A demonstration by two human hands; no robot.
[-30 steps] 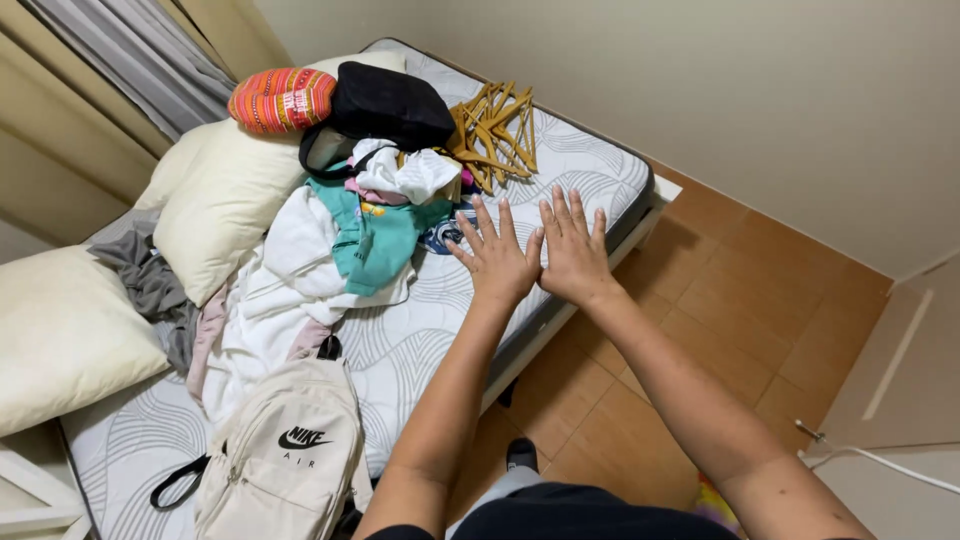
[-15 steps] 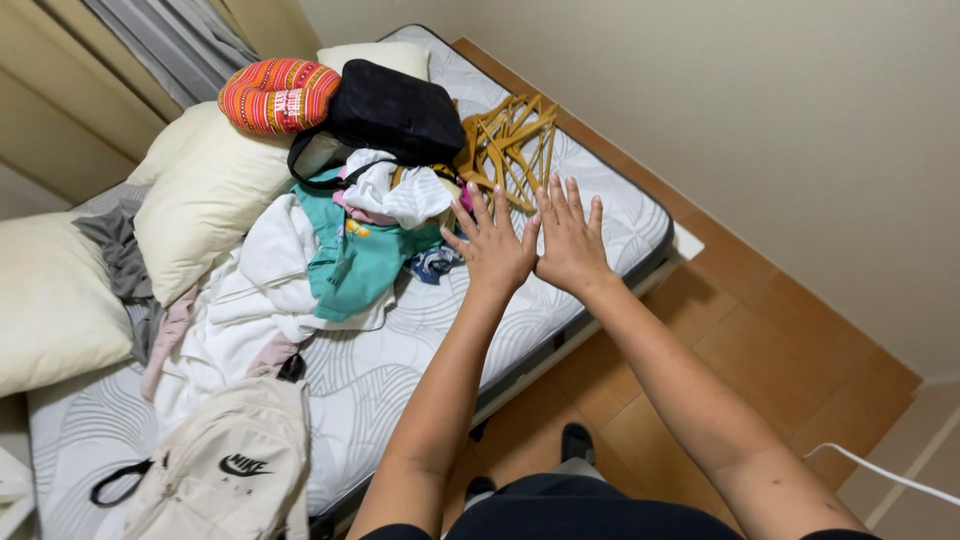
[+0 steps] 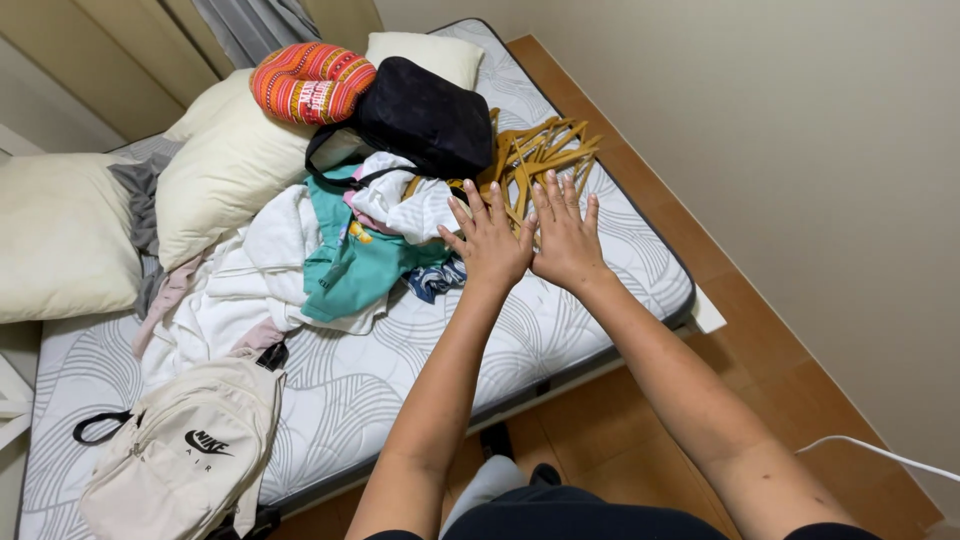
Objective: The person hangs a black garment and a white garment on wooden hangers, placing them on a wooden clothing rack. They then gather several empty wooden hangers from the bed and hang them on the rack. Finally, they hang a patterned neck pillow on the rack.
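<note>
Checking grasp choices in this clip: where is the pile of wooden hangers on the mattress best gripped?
Probably at the bunched hook ends of the wooden hangers, beside the black bag, coming from above. The arms fan out toward the wall side, so one grip there would gather few. Both hands, left hand and right hand, hover open nearby.

No packages, labels, signs or screens anywhere in view

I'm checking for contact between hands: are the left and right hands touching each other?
Touching. The head view shows the left hand and right hand held out flat over the mattress, their inner edges meeting near the thumbs with no gap visible.
</note>
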